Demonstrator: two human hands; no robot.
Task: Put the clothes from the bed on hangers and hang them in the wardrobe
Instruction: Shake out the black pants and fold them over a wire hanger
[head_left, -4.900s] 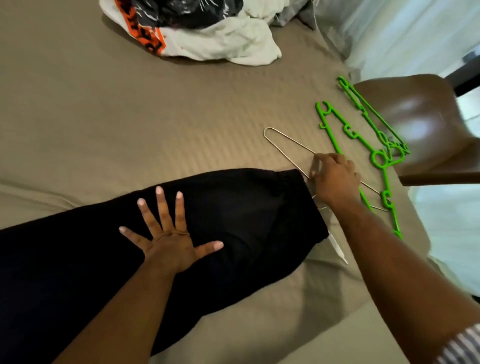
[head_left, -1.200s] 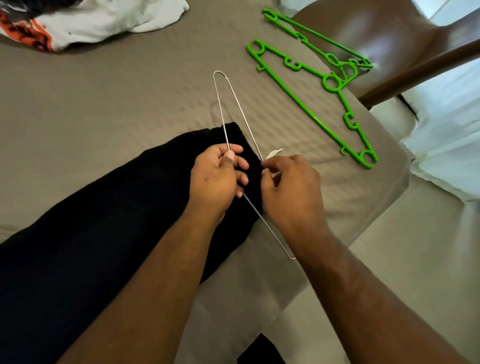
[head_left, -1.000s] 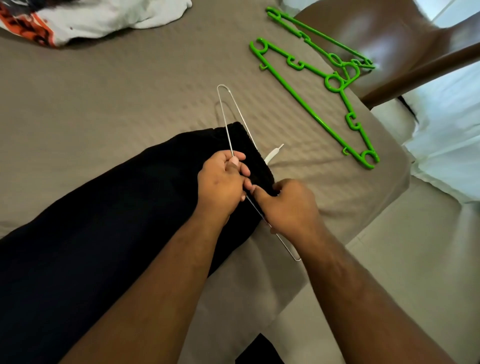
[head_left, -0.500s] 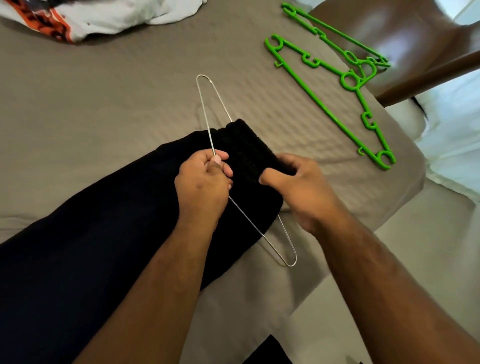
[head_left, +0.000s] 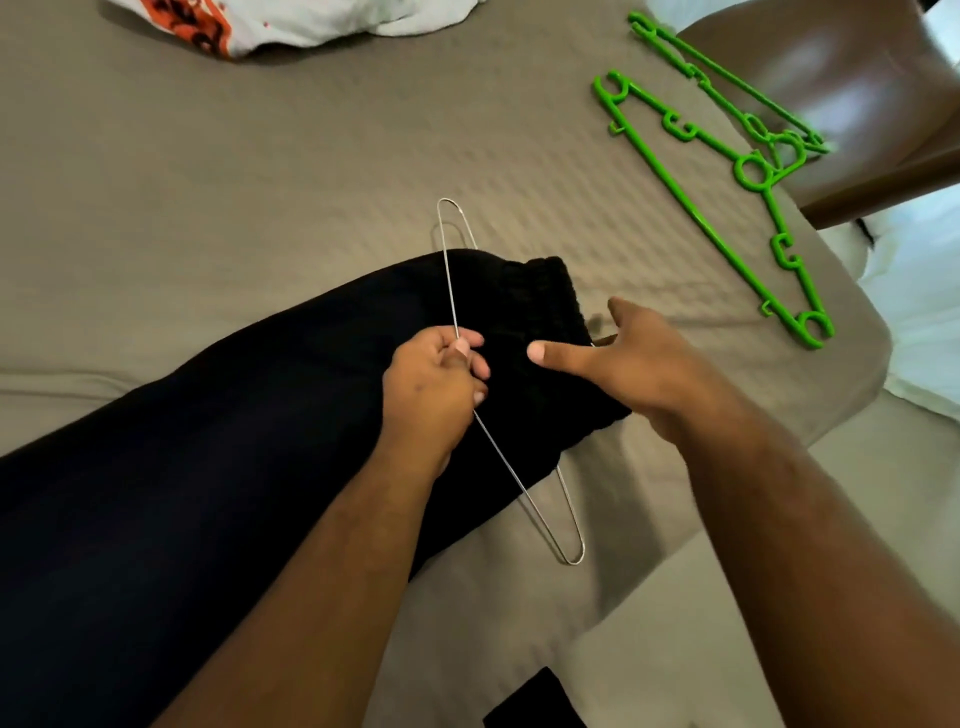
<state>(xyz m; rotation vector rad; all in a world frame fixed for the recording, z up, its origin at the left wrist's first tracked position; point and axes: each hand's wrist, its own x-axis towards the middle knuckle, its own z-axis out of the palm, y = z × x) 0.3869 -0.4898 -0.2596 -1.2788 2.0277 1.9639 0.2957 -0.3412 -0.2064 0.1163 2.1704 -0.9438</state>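
Presently the hanger (head_left: 451, 291) is pinched mid-wire by the left hand (head_left: 434, 387), above the black garment (head_left: 260, 441) spread under both hands on the bed (head_left: 260, 182). Right hand (head_left: 634, 364) is held open, empty. Garment judged limp, light; a grip at the waistband by the right thumb is favoured. Green hangers (head_left: 727, 171) lie beyond the right hand, judged no obstruction.

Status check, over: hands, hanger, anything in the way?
Left hand grips wire hanger. Right hand open, over black garment. One wire crosses garment's end, other hidden beneath. Green hangers lie well aside.
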